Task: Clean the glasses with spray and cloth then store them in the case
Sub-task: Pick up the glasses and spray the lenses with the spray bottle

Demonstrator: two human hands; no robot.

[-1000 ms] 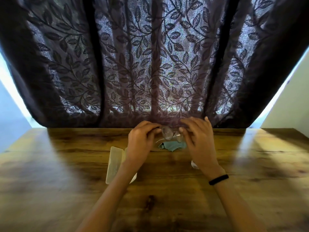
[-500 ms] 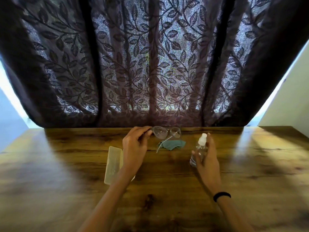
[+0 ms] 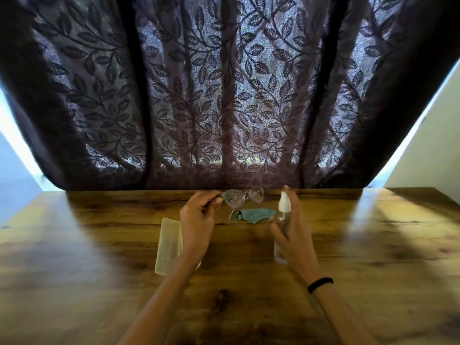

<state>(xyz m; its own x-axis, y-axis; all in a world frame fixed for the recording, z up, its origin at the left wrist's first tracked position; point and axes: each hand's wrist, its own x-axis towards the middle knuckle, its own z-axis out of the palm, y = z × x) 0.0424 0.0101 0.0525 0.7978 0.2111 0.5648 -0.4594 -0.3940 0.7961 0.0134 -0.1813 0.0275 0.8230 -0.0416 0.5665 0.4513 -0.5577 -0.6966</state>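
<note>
Furthest left we see the pale case (image 3: pixel 168 245) lying open on the wooden table (image 3: pixel 373 245), its right edge hidden under the left forearm. Above it the left hand (image 3: pixel 198 220) pinches the glasses (image 3: pixel 242 196) at their left end, thumb and fingertips closed narrowly on the frame, so the lenses hang in the air just before the curtain (image 3: pixel 224 95), with one temple drooping toward the teal cloth (image 3: pixel 256 215) that lies crumpled on the table beneath. Next comes the clear spray bottle (image 3: pixel 282 220), gripped by the right hand (image 3: pixel 293 235) with fingers curled round its body and one finger raised over the white cap; whether its base touches the table we cannot tell. We judge the spraying is about to begin. The risks: we cannot read which way the nozzle faces, so mist may miss the lenses and wet the wood; the one-ended pinch could let the frame swing or slip; the forearm could nudge the case.
</note>
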